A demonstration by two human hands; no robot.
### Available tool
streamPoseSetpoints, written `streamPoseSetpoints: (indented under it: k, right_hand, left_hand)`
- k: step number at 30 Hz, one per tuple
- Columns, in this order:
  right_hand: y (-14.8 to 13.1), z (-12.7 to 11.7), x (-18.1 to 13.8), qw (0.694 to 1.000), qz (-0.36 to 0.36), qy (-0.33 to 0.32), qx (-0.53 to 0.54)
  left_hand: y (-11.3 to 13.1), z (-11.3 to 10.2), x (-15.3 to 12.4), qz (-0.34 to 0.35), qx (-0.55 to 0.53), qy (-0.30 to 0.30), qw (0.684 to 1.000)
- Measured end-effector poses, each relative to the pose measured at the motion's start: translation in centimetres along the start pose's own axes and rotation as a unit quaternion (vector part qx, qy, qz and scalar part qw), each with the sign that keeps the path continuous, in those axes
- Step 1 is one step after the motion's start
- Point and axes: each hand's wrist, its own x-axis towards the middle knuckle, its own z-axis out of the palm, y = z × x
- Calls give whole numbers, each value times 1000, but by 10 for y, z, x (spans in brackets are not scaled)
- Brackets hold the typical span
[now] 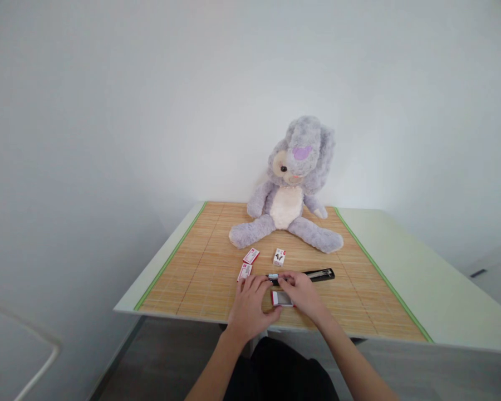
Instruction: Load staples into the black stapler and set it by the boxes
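A long black stapler (pixel 323 274), its top opened out flat, lies across the bamboo mat in front of me. A short silver strip of staples (pixel 273 276) shows at its left part, between my fingertips. My right hand (pixel 301 291) is closed in a pinch at the right end of this strip; its fingers partly cover the stapler. My left hand (pixel 250 306) rests with fingers stretched out, their tips by the stapler's left end and the thumb apart, near an open red-and-white staple box (pixel 281 299). The right hand hides part of that box.
Two red-and-white boxes (pixel 251 256) (pixel 244 272) lie left of a small white box (pixel 279 257). A grey plush rabbit (pixel 287 206) sits behind them against the wall. The bamboo mat (pixel 204 262) covers the middle of the pale table (pixel 384 245), whose front edge is close to me.
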Motion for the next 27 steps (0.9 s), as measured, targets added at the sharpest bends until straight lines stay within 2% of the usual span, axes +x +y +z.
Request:
streamPoseSetpoints:
  k: [8, 15, 20, 27]
  right_hand:
    - [6, 2, 0, 997, 40, 57, 19]
    - [11, 15, 2, 990, 71, 25, 120]
    - [14, 25, 5, 977, 95, 34, 187]
    - [6, 25, 14, 981, 70, 36, 176]
  left_hand:
    - [0, 2, 0, -6, -1, 6, 1000]
    - [0, 2, 0, -5, 3, 8, 1000]
    - [-2, 3, 0, -10, 3, 6, 1000]
    - [-3, 4, 0, -11, 11, 5, 1000]
